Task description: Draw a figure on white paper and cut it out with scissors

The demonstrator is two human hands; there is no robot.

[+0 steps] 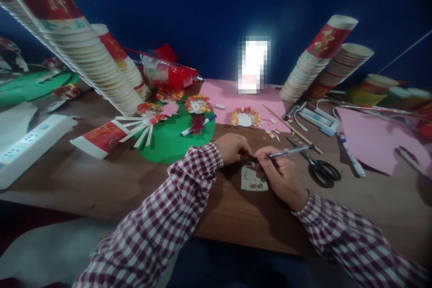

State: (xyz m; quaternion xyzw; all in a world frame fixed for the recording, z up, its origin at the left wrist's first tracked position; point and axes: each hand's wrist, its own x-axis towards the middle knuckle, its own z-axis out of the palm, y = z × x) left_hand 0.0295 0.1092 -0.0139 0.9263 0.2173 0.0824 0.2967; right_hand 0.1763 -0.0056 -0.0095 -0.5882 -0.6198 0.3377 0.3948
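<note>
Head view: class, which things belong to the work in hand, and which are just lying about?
In hand: slim silver pen, held by right hand and left hand; small white paper cut-out under them.
Lying about: black-handled scissors; round green paper sheet; leaning stack of paper cups; white power strip; pink paper sheet.

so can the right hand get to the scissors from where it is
Probably yes: the scissors lie on bare table just beside the right hand, nothing between, though it already grips a thin tool.
</note>
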